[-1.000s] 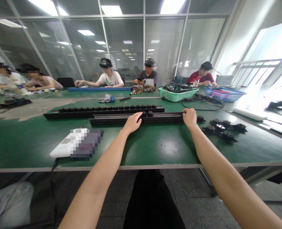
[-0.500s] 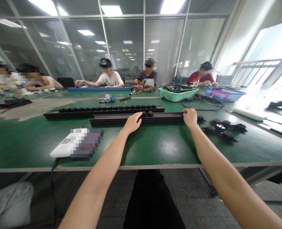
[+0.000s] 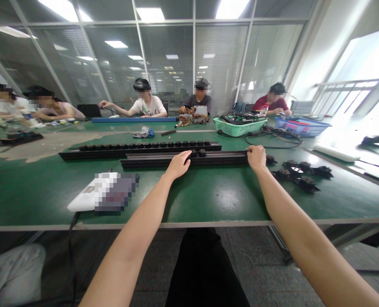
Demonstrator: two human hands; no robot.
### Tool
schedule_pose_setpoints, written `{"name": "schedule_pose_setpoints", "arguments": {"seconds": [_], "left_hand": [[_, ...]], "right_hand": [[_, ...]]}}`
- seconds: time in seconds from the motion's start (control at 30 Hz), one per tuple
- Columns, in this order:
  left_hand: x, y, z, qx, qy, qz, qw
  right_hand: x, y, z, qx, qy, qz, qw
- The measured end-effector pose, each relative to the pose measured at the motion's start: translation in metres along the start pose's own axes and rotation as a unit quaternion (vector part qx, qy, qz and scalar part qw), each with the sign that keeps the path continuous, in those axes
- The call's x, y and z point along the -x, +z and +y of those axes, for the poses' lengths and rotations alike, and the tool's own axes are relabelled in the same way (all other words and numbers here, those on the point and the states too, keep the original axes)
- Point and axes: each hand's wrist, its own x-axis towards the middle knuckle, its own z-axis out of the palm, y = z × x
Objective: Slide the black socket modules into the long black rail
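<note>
A long black rail point(image 3: 151, 162) lies across the green table in front of me, with two round black knobs point(image 3: 198, 152) set in its channel. My left hand point(image 3: 179, 165) is on the rail just left of these knobs, fingers over the top and thumb on the near side. At the rail's right end, my right hand point(image 3: 256, 157) is closed with its fingertips against the end; whether a small part is also between them is hidden. Behind lies a second black rail point(image 3: 138, 150), carrying a row of similar knobs.
Loose black knob pieces point(image 3: 304, 170) lie to the right. A white-and-dark pouch-like item point(image 3: 87, 194), partly pixelated, sits front left. Farther back are a green basket point(image 3: 239, 127), a blue basket point(image 3: 303, 127), black cables point(image 3: 275, 138) and a grey-blue cloth point(image 3: 144, 132). Several people sit around the table.
My hands and the rail look the same as before. Across the table, the person in the white shirt has raised a hand slightly.
</note>
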Motion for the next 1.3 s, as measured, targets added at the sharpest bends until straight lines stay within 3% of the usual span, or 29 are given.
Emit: {"name": "schedule_pose_setpoints", "arguments": {"seconds": [1.3], "left_hand": [[0.0005, -0.0014, 0.0005, 0.002, 0.002, -0.006, 1.000]], "right_hand": [[-0.0027, -0.0038, 0.0075, -0.005, 0.007, 0.007, 1.000]]}}
